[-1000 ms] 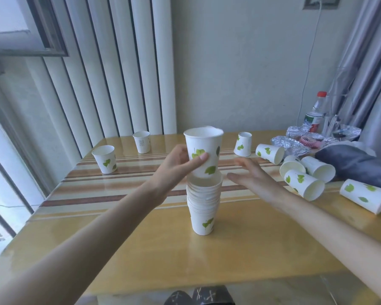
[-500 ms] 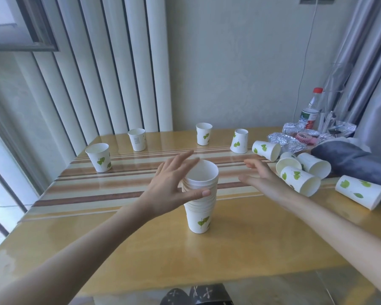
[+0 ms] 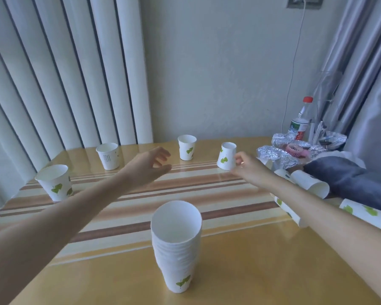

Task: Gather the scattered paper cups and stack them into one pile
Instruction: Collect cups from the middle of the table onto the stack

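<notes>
One tall nested cup stack (image 3: 176, 245), white w/ green leaf print.

One stack (image 3: 176, 249) of cups. Four loose cups stand: (image 3: 53, 182), (image 3: 108, 156), (image 3: 187, 147), (image 3: 227, 156). Three lie tipped: (image 3: 312, 187), (image 3: 365, 213), (image 3: 287, 211). One bottle (image 3: 300, 121).
</notes>
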Tool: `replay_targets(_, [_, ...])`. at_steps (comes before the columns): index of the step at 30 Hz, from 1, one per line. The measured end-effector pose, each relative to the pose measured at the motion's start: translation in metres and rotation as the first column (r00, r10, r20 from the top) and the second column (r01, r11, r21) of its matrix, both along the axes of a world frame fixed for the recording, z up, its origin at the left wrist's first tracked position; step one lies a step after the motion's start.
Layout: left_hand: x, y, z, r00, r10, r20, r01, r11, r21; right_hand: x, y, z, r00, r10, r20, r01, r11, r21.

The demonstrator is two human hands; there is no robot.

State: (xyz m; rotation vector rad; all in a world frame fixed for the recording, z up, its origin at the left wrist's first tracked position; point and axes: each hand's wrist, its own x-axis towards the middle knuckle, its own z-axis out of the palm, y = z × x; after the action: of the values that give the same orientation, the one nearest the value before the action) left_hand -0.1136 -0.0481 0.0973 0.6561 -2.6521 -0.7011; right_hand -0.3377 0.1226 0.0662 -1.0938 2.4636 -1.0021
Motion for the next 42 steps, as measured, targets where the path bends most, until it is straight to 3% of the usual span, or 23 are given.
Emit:
replay_targets(6, [-0.099, -0.07, -0.027, 0.986, 0.141, 0.086, -0.152, 0.98, 0.13, -0.063, -0.078, -0.01, 0.979, -0.199, -0.048, 0.198, 0.98, -0.025])
replay_targets(10, [-0.149, -0.097, -0.018, 0.984, 0.174, 0.026, -0.176, 0.979, 0.107, -0.087, -0.104, -0.017, 0.971, -0.218, -0.095, 0.224, 0.973, 0.058])
replay_targets(14, [-0.178, -0.105, -0.021, 0.987, 0.147, 0.057, -0.154, 0.978, 0.139, -0.098, -0.112, -0.027, 0.978, -0.196, -0.067, 0.204, 0.968, 0.147])
replay_targets(23, [-0.213, -0.107, -0.066, 0.95, 0.304, 0.073, -0.305, 0.855, 0.419, -0.091, -0.097, -0.029, 0.977, -0.188, -0.096, 0.198, 0.975, 0.099])
replay_targets(28, [-0.204, -0.107, -0.063, 0.927, 0.374, 0.025, -0.353, 0.847, 0.397, -0.076, -0.087, -0.022, 0.98, -0.187, -0.067, 0.189, 0.982, 0.021])
replay_targets(34, [-0.145, -0.087, -0.026, 0.966, 0.251, -0.068, -0.201, 0.886, 0.418, -0.045, -0.06, -0.003, 0.984, -0.175, 0.029, 0.177, 0.982, -0.069])
replay_targets(38, [-0.09, -0.047, 0.004, 0.966, 0.203, -0.158, -0.114, 0.889, 0.444, -0.019, -0.035, 0.007, 0.955, -0.214, 0.205, 0.256, 0.945, -0.205])
replay_targets(42, [-0.026, 0.01, 0.044, 0.958, 0.105, -0.267, 0.009, 0.92, 0.392, 0.006, -0.01, 0.013, 0.855, -0.236, 0.462, 0.411, 0.852, -0.325])
